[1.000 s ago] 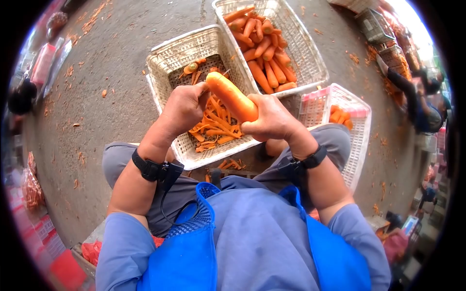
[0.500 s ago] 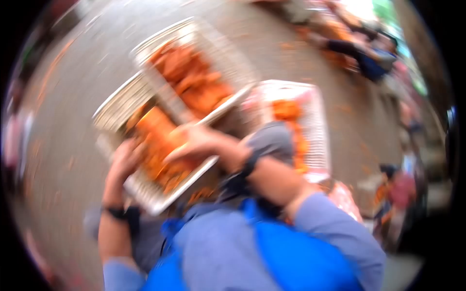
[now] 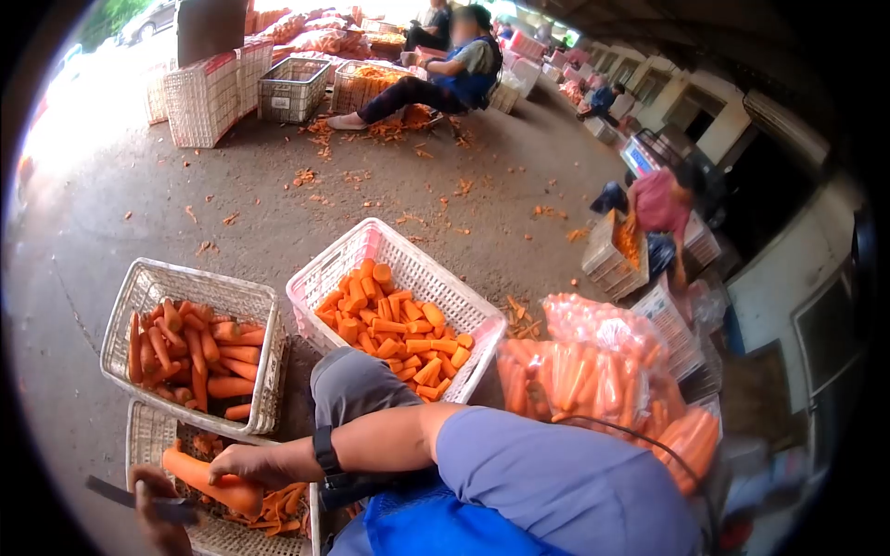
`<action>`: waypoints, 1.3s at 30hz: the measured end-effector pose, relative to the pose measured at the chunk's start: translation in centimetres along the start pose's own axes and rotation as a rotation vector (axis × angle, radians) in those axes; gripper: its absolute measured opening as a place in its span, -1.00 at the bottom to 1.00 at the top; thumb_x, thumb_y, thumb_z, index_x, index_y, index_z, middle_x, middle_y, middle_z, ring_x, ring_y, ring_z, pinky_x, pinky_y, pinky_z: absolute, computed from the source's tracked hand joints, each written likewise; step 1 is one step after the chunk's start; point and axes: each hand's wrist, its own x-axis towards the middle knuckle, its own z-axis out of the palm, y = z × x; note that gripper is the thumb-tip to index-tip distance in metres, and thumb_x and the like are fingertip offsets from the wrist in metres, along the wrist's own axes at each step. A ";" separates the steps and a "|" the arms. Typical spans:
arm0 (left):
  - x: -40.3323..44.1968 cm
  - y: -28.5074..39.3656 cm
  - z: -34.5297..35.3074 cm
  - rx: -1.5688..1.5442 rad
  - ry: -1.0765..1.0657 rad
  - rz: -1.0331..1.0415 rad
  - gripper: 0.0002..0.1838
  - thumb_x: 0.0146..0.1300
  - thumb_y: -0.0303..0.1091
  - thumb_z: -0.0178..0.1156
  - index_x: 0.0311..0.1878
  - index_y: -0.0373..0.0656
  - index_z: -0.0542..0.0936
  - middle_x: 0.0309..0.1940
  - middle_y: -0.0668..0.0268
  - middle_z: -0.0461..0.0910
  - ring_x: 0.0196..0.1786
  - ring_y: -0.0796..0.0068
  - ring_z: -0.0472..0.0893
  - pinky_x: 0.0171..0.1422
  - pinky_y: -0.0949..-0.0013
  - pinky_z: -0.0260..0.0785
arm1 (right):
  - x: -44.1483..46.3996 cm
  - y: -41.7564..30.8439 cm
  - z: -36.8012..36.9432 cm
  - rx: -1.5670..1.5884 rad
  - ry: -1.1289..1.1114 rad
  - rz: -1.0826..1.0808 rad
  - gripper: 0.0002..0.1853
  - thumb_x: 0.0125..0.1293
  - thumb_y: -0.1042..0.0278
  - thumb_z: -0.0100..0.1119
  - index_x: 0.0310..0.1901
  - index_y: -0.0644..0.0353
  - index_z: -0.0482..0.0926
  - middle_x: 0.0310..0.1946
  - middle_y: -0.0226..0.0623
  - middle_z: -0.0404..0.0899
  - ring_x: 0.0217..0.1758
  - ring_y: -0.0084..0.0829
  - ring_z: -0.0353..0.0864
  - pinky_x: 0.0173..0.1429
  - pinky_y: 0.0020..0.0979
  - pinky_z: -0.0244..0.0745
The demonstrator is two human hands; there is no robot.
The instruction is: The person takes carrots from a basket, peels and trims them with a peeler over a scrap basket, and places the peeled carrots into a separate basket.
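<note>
Our view has swung right: our half-closed right hand [image 3: 250, 465] grasps one carrot [image 3: 195, 471] over the peelings crate [image 3: 148, 434], our curled left hand [image 3: 156, 511] one dark tool [image 3: 109, 492]; we count three near crates [image 3: 443, 280].

The only view looks from the wearer's head, tilted, down and outward across the yard.

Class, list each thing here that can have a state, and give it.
Large carrot: whole, held in right hand.
Dark tool: held in left hand.
Loose carrots: whole, piled.
Carrot pieces: cut, piled.
Peelings: stripped off, loose.
Nearest crates: upright, open-topped.
Clear bags: bulging.
</note>
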 end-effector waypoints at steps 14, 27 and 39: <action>-2.2 0.5 4.3 0.090 -0.109 -0.251 -0.91 0.30 -0.47 0.21 -0.36 -0.18 0.55 -0.57 0.36 0.49 -0.62 0.60 0.40 -0.52 0.51 0.26 | -0.6 -1.1 2.8 0.182 -0.073 0.170 -0.49 0.61 -0.06 -0.34 0.29 0.05 0.46 -0.16 -0.36 0.63 -0.23 -0.46 0.65 -0.28 -0.42 0.57; 1.2 -10.9 -7.4 -0.122 0.117 -0.549 -0.88 0.41 -0.28 0.19 -0.21 -0.08 0.49 -0.62 0.46 0.42 -0.70 0.71 0.32 -0.69 0.58 0.09 | -1.0 0.8 1.8 0.220 0.019 0.319 -0.49 0.55 -0.12 -0.05 0.18 0.20 0.45 -0.23 -0.24 0.61 -0.31 -0.37 0.69 -0.27 -0.26 0.65; 0.4 -3.7 -7.2 0.471 0.135 -0.170 -0.82 0.36 -0.34 0.29 -0.04 -0.17 0.69 -0.32 0.33 0.66 -0.33 0.51 0.63 -0.33 0.49 0.45 | -3.1 -3.2 4.1 0.166 0.180 -0.056 -0.57 0.54 0.13 0.02 0.20 0.35 0.42 -0.08 -0.09 0.63 -0.15 -0.24 0.73 -0.07 -0.21 0.71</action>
